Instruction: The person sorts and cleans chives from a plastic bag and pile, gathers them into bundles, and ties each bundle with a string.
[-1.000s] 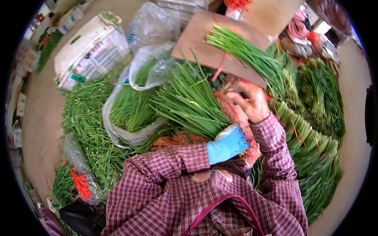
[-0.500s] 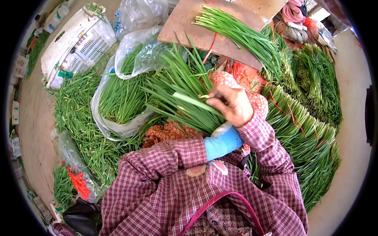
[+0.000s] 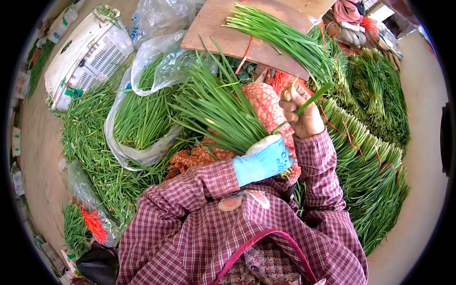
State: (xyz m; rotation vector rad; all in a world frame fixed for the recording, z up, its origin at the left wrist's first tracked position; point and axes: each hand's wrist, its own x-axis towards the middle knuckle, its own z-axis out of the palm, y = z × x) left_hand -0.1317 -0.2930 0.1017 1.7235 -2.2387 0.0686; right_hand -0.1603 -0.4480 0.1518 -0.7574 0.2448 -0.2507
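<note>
My left hand (image 3: 270, 159), in a blue and white glove, is closed around a loose bunch of garlic chives (image 3: 221, 116). The leaves fan out up and to the left, and the cut ends stick out a little below the glove. Just up and to the right, my bare right hand (image 3: 304, 111) is raised with its fingers curled. A green chive leaf (image 3: 314, 97) crosses its palm, and a yellowish withered blade (image 3: 290, 88) shows at its fingertips. Beneath both hands lies a red-and-white patterned cloth (image 3: 261, 102).
A brown board (image 3: 199, 35) ahead carries another chive bunch (image 3: 280, 35) and a red tie (image 3: 244, 54). Tied bundles (image 3: 365, 156) are stacked at right. Loose chives (image 3: 95, 142), a clear plastic bag (image 3: 111, 135), a white basket (image 3: 90, 59) and red ties (image 3: 95, 223) are at left.
My right hand has moved right, away from the bunch, taking the leaf and the yellowish blade with it. My left hand still grips the bunch, with more of the glove showing.
</note>
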